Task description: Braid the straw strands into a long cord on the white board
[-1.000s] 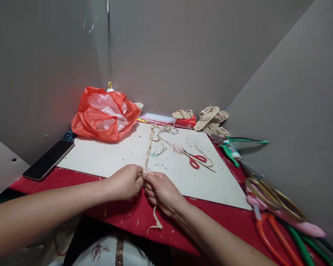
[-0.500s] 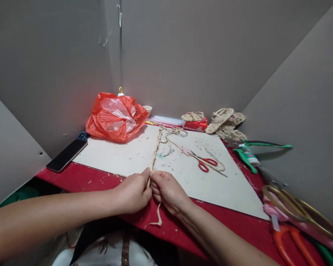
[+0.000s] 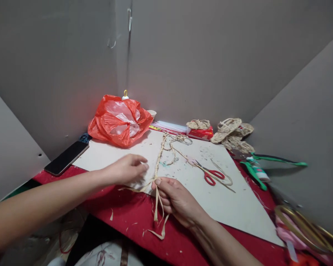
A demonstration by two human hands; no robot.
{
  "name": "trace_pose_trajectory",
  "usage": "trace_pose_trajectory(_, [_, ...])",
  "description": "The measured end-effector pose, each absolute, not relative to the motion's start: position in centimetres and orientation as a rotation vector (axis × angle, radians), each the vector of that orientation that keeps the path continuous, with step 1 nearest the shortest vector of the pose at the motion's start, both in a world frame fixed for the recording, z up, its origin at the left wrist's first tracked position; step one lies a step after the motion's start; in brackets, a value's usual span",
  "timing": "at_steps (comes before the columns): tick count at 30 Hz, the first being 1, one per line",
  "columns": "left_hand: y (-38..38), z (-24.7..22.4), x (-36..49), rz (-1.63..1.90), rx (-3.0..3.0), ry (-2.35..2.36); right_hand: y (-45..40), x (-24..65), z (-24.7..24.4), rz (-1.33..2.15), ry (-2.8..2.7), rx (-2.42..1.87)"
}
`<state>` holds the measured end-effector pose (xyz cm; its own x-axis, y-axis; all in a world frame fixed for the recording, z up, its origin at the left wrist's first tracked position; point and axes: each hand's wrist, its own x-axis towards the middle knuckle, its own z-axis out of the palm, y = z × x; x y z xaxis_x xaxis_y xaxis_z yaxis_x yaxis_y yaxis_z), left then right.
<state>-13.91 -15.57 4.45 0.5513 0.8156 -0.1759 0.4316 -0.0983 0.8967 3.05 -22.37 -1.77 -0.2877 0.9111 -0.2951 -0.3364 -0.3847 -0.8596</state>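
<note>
A tan straw braid point(image 3: 159, 157) runs down the white board point(image 3: 191, 199), with loose flat strands hanging past the front edge from its lower end. My right hand point(image 3: 173, 199) pinches the braid's near end between thumb and fingers. To the left of it, my left hand point(image 3: 129, 170) is off the braid, fingers apart and slightly blurred. One strand stretches left beneath that hand; whether they touch I cannot tell. Red-handled scissors point(image 3: 211, 175) lie partly open on the board, right of the braid, beside thin straw pieces.
At the back are a red plastic bag point(image 3: 119, 122), a paper cup point(image 3: 152, 113) and a red box point(image 3: 199, 132). Woven straw sandals point(image 3: 233, 133) lie at the back right, near a small bottle point(image 3: 258, 170) and green-handled tool point(image 3: 280, 159). Large gold-handled scissors point(image 3: 302, 229) rest front right; a phone point(image 3: 66, 158) lies left.
My left hand has let go of the braid's end and moved up and left. My right hand keeps its pinch. More loose strands now show, and the view has shifted slightly.
</note>
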Motion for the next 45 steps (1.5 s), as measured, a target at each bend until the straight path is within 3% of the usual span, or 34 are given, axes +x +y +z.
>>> trace_pose_trajectory(4, [-16.1,2.9,-11.8,0.097,1.331,0.762,-22.2,3.4,-1.8,1.836,-0.904,-1.017])
trace_pose_trajectory(9, [-15.5,1.7,-12.3,0.387,1.484,0.856,-22.1,3.5,-1.9,1.812,-0.911,-1.028])
trace_pose_trajectory(17, [-15.5,1.6,-12.6,0.342,1.669,0.892,-22.2,2.7,-2.0,1.707,-0.917,-1.116])
trace_pose_trajectory(30, [-18.3,0.5,-12.2,0.388,2.710,1.093,-22.6,1.9,-2.1,1.697,-0.784,-1.087])
trace_pose_trajectory(35, [-18.6,-0.7,-12.9,0.579,3.174,0.846,-22.7,1.8,-2.1,1.713,-0.754,-1.038])
trace_pose_trajectory(45, [-18.5,-1.5,-14.2,0.774,3.429,0.291,-22.6,1.8,-2.5,1.662,-0.717,-1.100])
